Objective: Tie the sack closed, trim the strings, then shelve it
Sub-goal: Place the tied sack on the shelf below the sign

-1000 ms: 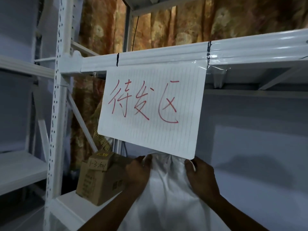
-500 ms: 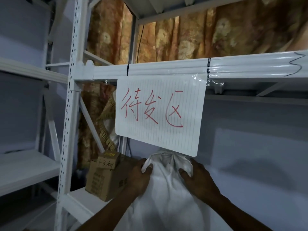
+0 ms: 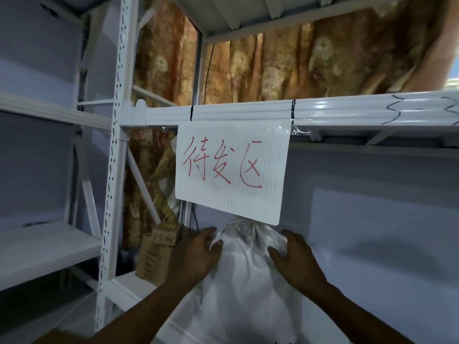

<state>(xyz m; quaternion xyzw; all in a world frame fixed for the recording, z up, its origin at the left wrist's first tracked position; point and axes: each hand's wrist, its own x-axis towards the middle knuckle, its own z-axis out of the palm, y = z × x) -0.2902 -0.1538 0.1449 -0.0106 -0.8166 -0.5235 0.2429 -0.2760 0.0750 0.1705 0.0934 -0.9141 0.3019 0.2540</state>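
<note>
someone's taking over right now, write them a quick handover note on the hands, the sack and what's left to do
Left hand: open, palm flat against the left side of the white sack, below its neck.
Right hand: open, pressed on the sack's right side.
The sack stands upright on the lower shelf, under the paper sign, with a cardboard box to its left.
Done: the neck looks gathered and tied; no long strings show.
Left: probably just settle the sack and let go. The sign partly hides the knot, so check it.

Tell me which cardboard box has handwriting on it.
The small box stacked on top, with "1-3" scrawled across its front; the bigger box underneath shows only printed marks.
</note>
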